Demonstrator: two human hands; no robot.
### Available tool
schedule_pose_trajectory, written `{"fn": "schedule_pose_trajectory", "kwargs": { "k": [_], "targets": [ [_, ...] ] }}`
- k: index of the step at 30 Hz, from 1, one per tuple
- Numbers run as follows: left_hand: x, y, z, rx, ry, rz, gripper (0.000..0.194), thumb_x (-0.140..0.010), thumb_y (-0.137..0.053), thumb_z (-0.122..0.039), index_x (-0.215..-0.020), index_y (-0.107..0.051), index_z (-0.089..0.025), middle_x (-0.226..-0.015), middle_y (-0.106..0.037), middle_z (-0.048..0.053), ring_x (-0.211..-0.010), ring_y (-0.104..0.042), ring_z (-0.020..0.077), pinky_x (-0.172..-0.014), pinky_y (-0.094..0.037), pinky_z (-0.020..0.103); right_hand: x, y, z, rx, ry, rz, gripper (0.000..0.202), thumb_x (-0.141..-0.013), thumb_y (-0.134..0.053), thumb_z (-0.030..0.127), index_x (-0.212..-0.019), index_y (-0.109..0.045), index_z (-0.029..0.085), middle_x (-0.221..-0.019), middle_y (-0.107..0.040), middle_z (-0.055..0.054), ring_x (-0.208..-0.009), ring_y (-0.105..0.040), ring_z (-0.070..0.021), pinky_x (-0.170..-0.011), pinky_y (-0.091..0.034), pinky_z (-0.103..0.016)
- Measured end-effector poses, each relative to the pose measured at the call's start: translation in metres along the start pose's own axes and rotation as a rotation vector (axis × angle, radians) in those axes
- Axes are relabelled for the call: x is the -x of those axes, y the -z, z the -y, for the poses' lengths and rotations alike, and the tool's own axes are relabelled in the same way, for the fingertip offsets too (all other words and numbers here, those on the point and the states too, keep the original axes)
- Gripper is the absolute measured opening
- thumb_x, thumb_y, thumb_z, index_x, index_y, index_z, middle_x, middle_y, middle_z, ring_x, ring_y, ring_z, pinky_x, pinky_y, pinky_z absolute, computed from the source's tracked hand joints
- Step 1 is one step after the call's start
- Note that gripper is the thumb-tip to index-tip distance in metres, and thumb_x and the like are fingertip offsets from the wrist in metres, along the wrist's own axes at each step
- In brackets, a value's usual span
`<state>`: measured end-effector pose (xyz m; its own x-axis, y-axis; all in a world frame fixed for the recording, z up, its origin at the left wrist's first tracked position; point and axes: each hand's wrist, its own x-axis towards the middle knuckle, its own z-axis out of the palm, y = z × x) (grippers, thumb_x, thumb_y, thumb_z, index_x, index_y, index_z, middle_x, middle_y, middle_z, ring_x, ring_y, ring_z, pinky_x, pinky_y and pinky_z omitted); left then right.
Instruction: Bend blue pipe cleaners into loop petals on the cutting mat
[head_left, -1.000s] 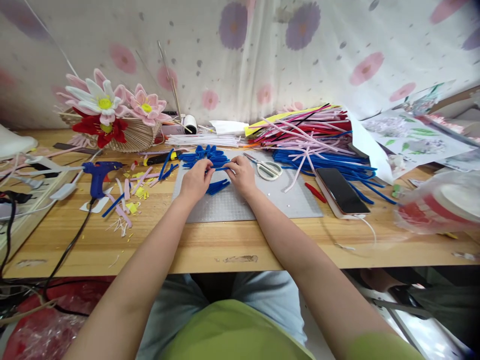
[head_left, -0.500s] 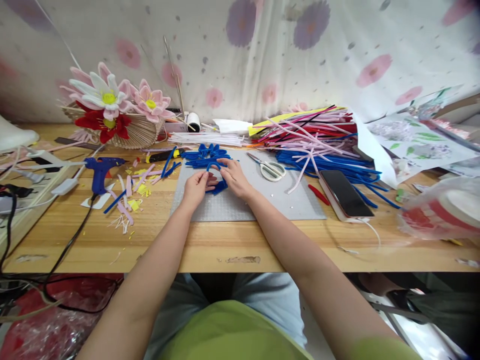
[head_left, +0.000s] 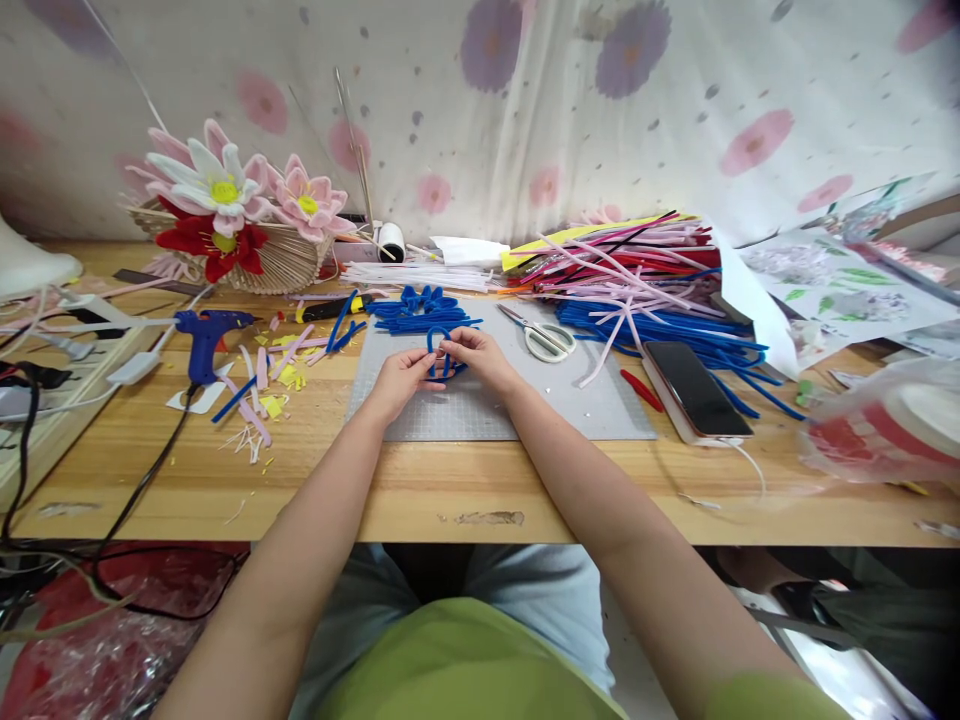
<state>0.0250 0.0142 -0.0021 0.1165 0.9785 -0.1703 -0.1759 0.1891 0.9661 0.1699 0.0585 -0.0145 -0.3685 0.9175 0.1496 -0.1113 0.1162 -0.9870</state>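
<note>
Over the grey mat, near the middle of the table's front edge, a blue fuzzy stem is bent into a loop — the left hand pinches it on one side, the right hand on the other. More blue strips lie just beyond, toward the table's back edge; a glue gun sits toward its left edge.

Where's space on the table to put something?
Bare wood: table between both forearms, below the cutting mat. Nearly bare: the mat between scissors and right forearm. Crowded: scraps beside the glue gun, pipe cleaners behind the mat.
</note>
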Motion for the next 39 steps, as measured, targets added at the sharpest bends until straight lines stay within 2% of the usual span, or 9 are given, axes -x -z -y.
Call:
{"fn": "schedule_pose_trajectory", "kwargs": {
  "k": [3, 7, 18, 26, 30, 32, 36, 39],
  "targets": [
    [-0.001, 0.001, 0.002, 0.001, 0.008, 0.020, 0.017, -0.078, -0.059, -0.022, -0.089, -0.063, -0.010, -0.082, -0.070, 0.008, -0.077, -0.067, 0.0169, -0.065, -0.057, 0.030, 0.000, -0.001, -0.001, -0.054, -0.021, 0.024, 0.036, -0.059, -0.070, 0.046, -0.071, -0.052, 0.018, -0.065, -0.057, 0.004, -0.054, -0.048, -0.0082, -0.052, -0.042, -0.023],
    [-0.002, 0.002, 0.004, -0.009, 0.002, 0.046, 0.017, -0.078, -0.059, -0.020, -0.090, -0.064, -0.010, -0.083, -0.070, 0.008, -0.078, -0.067, 0.0175, -0.064, -0.056, 0.029, -0.001, -0.003, -0.002, -0.013, 0.005, -0.004, 0.036, -0.056, -0.072, 0.044, -0.069, -0.050, 0.018, -0.058, -0.054, 0.006, -0.053, -0.049, -0.0081, -0.051, -0.041, -0.022],
    [-0.002, 0.004, 0.006, -0.055, -0.012, 0.158, 0.020, -0.071, -0.066, -0.018, -0.089, -0.065, -0.008, -0.082, -0.070, 0.009, -0.078, -0.067, 0.0184, -0.064, -0.056, 0.030, -0.003, -0.004, -0.011, 0.150, 0.019, -0.049, 0.033, -0.061, -0.067, 0.044, -0.068, -0.047, 0.019, -0.054, -0.050, 0.006, -0.050, -0.045, -0.0085, -0.048, -0.036, -0.022],
    [0.000, 0.002, 0.004, -0.057, 0.034, 0.141, 0.014, -0.072, -0.062, -0.011, -0.086, -0.064, -0.008, -0.075, -0.068, 0.006, -0.067, -0.066, 0.0136, -0.061, -0.055, 0.026, -0.002, -0.005, -0.007, 0.096, -0.004, -0.035, 0.033, -0.058, -0.069, 0.043, -0.068, -0.048, 0.019, -0.055, -0.051, 0.006, -0.051, -0.046, -0.0084, -0.051, -0.036, -0.023],
    [0.001, 0.005, -0.001, 0.082, 0.104, 0.174, 0.014, -0.073, -0.061, -0.008, -0.087, -0.063, -0.010, -0.071, -0.065, 0.002, -0.057, -0.062, 0.0077, -0.055, -0.054, 0.019, 0.001, 0.001, -0.001, -0.030, 0.012, -0.031, 0.031, -0.064, -0.067, 0.044, -0.067, -0.053, 0.017, -0.060, -0.054, 0.004, -0.053, -0.045, -0.0063, -0.053, -0.035, -0.021],
    [0.002, 0.006, -0.004, 0.177, 0.172, 0.209, 0.017, -0.074, -0.060, -0.006, -0.091, -0.062, -0.010, -0.070, -0.064, 0.001, -0.055, -0.060, 0.0057, -0.051, -0.052, 0.014, 0.003, 0.006, 0.001, -0.125, -0.014, -0.016, 0.030, -0.068, -0.064, 0.045, -0.075, -0.059, 0.017, -0.064, -0.056, 0.004, -0.053, -0.042, -0.0054, -0.053, -0.034, -0.021],
    [0.005, 0.006, -0.007, 0.254, 0.251, 0.253, 0.020, -0.075, -0.058, -0.004, -0.094, -0.059, -0.011, -0.069, -0.063, 0.000, -0.054, -0.061, 0.0053, -0.045, -0.050, 0.011, 0.004, 0.016, 0.000, -0.234, -0.125, 0.073, 0.039, -0.068, -0.066, 0.044, -0.098, -0.065, 0.020, -0.077, -0.061, 0.001, -0.059, -0.045, -0.0067, -0.053, -0.034, -0.021],
    [0.006, 0.006, -0.008, 0.250, 0.251, 0.287, 0.026, -0.075, -0.060, -0.004, -0.100, -0.057, -0.011, -0.068, -0.062, 0.000, -0.054, -0.061, 0.0063, -0.044, -0.050, 0.011, 0.003, 0.019, -0.001, -0.268, -0.151, 0.118, 0.037, -0.069, -0.066, 0.042, -0.098, -0.067, 0.020, -0.089, -0.064, -0.002, -0.064, -0.048, -0.0073, -0.054, -0.035, -0.021]
  ]
}}
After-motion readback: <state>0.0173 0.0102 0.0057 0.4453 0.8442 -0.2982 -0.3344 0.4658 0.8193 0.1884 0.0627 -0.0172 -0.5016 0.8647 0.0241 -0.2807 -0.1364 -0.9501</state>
